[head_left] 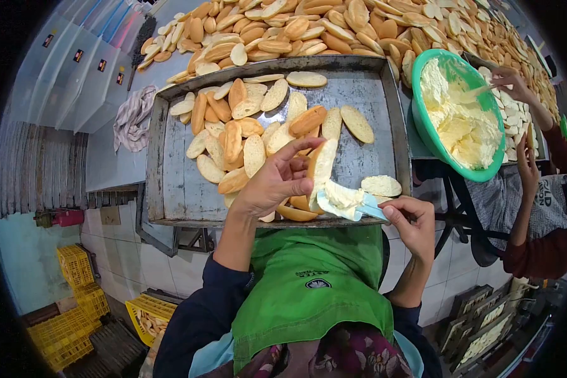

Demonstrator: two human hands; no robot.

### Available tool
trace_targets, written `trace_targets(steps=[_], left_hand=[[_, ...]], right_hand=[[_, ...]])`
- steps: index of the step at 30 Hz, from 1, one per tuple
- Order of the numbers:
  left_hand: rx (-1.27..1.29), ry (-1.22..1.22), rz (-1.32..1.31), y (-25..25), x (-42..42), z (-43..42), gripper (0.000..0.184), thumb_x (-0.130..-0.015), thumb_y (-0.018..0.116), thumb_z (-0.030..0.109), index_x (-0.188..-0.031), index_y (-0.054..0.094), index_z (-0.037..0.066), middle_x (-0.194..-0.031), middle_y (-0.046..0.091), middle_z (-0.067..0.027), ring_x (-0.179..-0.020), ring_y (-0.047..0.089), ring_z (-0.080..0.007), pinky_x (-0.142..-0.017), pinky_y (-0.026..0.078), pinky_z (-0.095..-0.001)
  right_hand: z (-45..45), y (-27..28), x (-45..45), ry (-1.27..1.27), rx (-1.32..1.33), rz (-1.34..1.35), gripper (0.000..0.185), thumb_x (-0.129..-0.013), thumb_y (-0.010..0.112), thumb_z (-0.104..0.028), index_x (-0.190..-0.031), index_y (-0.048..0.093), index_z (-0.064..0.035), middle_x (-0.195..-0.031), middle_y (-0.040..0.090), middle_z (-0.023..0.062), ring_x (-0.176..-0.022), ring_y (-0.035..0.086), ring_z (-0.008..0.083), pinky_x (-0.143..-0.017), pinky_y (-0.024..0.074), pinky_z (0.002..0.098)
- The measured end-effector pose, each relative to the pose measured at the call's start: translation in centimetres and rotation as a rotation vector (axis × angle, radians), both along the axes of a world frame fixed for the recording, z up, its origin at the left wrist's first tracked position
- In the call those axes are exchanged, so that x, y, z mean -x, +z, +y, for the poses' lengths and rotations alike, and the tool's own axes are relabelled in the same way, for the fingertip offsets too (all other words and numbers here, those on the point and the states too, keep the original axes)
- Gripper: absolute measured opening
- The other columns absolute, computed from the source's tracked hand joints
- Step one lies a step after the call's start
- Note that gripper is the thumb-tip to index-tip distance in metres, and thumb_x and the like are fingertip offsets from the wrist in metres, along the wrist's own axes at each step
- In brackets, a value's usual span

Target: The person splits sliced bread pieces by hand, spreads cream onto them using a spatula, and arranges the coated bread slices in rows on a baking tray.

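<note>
at mid-frame, over the tray (359,94), the thumb and fingers of the left hand (274,183) pinched a bread slice (323,162), probably light, soft and crumbly, best gripped by its crust edges, while the right hand (416,228) pinched a cream-laden spatula (372,208).

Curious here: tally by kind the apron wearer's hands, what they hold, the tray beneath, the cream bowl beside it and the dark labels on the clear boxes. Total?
Hands: 2, left hand and right hand
Held bread piece: 1
Held blue spatula: 1
Metal tray: 1
Green bowl: 1
Dark labels: 4
Total: 10
</note>
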State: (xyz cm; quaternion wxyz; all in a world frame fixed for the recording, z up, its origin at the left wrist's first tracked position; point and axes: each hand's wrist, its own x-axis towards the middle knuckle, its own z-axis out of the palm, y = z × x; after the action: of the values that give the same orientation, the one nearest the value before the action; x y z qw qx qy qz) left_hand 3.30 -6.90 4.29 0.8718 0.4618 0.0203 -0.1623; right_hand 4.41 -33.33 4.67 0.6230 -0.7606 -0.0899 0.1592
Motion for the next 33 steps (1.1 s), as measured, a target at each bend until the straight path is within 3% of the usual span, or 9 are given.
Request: trace_targets(steps=[3, 7, 11, 14, 17, 19, 24, 31, 33], left_hand=[[-0.17, -0.126, 0.06, 0.2, -0.4, 0.6, 0.063, -0.074, 0.07, 0.011, -0.128, 0.038, 0.01, -0.094, 0.055, -0.0018, -0.082, 0.054, -0.0083, -0.072, 0.047, -0.0217], [-0.286, -0.079, 0.143, 0.3, -0.6, 0.7, 0.057, -0.078, 0.066, 0.016, -0.128, 0.039, 0.011, -0.088, 0.054, 0.0008, -0.076, 0.051, -0.0065, -0.068, 0.046, -0.0199], [-0.207, -0.083, 0.235, -0.7, -1.2, 0.6, 0.051, -0.083, 0.06, 0.023, -0.127, 0.039, 0.01, -0.089, 0.053, 0.0023, -0.073, 0.049, -0.0045, -0.064, 0.043, -0.0165], [-0.392, -0.304, 0.098, -0.6, -3.9, -0.3, 0.047, -0.086, 0.056, 0.023, -0.126, 0.039, 0.005, -0.094, 0.052, -0.0013, -0.077, 0.048, -0.0058, -0.066, 0.042, -0.0189], [-0.754, -0.451, -0.118, -1.6, -7.8, -2.9, 0.037, -0.084, 0.055, 0.016, -0.117, 0.048, 0.0, -0.094, 0.056, -0.0075, -0.08, 0.053, -0.0123, -0.071, 0.044, -0.0243], [-0.766, -0.482, -0.311, -5.2, -10.6, -4.6, 0.034, -0.08, 0.058, 0.015, -0.111, 0.053, 0.001, -0.095, 0.06, -0.0128, -0.085, 0.057, -0.0166, -0.073, 0.045, -0.0273], [-1.179, -0.708, -0.514, -7.3, -14.6, -9.2, 0.025, -0.075, 0.062, 0.009, -0.099, 0.061, 0.002, -0.086, 0.065, -0.0107, -0.08, 0.062, -0.0184, -0.07, 0.048, -0.029], [-1.217, -0.708, -0.667, -8.4, -14.7, -10.7, 0.027, -0.072, 0.051, -0.002, -0.097, 0.061, 0.0, -0.082, 0.065, -0.0111, -0.076, 0.062, -0.0199, -0.066, 0.05, -0.0304], [-0.94, -0.643, -0.296, -7.4, -15.4, -9.4, 0.029, -0.072, 0.047, -0.004, -0.099, 0.06, -0.001, -0.086, 0.063, -0.0131, -0.068, 0.061, -0.0242, -0.062, 0.05, -0.0324]], right_hand=[[0.3, 0.5, 0.0, -0.017, 0.131, -0.202, 0.008, -0.073, 0.064, -0.004, -0.079, 0.065, 0.0019, -0.064, 0.06, 0.0076, -0.057, 0.054, 0.0098, -0.053, 0.0412, 0.0213], [1.1, 0.1, 0.0, -0.071, 0.194, -0.533, 0.007, -0.071, 0.063, 0.001, -0.078, 0.065, 0.0018, -0.063, 0.059, 0.0084, -0.055, 0.053, 0.0119, -0.05, 0.0393, 0.0221], [-0.5, -1.2, 0.4, -0.211, 0.055, -0.386, 0.007, -0.074, 0.062, 0.001, -0.08, 0.064, 0.0027, -0.063, 0.056, 0.0046, -0.052, 0.048, 0.0088, -0.047, 0.0356, 0.0206], [-2.5, -2.0, 0.9, -0.44, -0.153, -0.177, 0.011, -0.081, 0.06, -0.005, -0.086, 0.063, 0.0039, -0.065, 0.049, -0.0015, -0.051, 0.041, 0.0022, -0.042, 0.028, 0.0164], [-4.0, -2.3, 1.1, -0.536, -0.211, -0.181, 0.013, -0.081, 0.061, -0.008, -0.088, 0.062, 0.0029, -0.068, 0.053, 0.0006, -0.05, 0.044, 0.004, -0.041, 0.0308, 0.0161], [-4.9, -2.5, 1.5, -0.597, -0.193, -0.188, 0.015, -0.082, 0.06, -0.01, -0.09, 0.061, 0.0031, -0.067, 0.055, 0.0027, -0.049, 0.044, 0.0048, -0.04, 0.0313, 0.0165], [-6.1, -2.7, 2.4, -0.716, -0.175, -0.203, 0.019, -0.084, 0.058, -0.012, -0.093, 0.06, 0.004, -0.064, 0.056, 0.005, -0.046, 0.043, 0.005, -0.039, 0.0315, 0.0166], [-6.6, -3.0, 2.9, -0.77, -0.165, -0.204, 0.019, -0.084, 0.058, -0.012, -0.094, 0.06, 0.0038, -0.064, 0.057, 0.0055, -0.045, 0.044, 0.0048, -0.038, 0.0314, 0.0161], [-6.6, -3.1, 2.7, -0.778, -0.172, -0.206, 0.019, -0.084, 0.058, -0.012, -0.094, 0.06, 0.0037, -0.064, 0.057, 0.0055, -0.045, 0.044, 0.0047, -0.038, 0.0315, 0.0161]])
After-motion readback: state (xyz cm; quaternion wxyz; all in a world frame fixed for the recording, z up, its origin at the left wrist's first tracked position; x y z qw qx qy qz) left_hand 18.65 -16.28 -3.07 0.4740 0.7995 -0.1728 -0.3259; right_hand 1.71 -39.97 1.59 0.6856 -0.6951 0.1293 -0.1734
